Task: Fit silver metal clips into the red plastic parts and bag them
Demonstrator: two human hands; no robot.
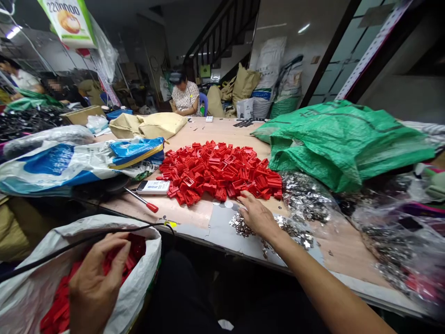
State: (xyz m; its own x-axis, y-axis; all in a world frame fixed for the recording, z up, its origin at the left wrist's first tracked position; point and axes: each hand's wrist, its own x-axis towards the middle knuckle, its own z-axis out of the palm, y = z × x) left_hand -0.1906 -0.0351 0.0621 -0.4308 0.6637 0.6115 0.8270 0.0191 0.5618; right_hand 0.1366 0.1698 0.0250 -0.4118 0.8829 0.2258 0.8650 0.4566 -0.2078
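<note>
A large heap of small red plastic parts (219,169) lies on the table. My right hand (257,217) is at its front edge, fingers reaching forward and slightly bent, with no part visible in them. Beneath and beside that hand, small shiny metal pieces (241,225) are scattered on a grey sheet (219,227). My left hand (99,280) hovers over the mouth of a white woven sack (139,273) at lower left. Its thumb and fingers are curved but apart, and I see nothing held. More red plastic parts (57,304) fill the sack.
A red-handled screwdriver (148,204) and a white box-like device (153,187) lie left of the heap. A black cable (90,237) crosses the sack. Green woven sacking (347,139) and bags of metal pieces (309,199) stand right. A person (186,95) sits across the table.
</note>
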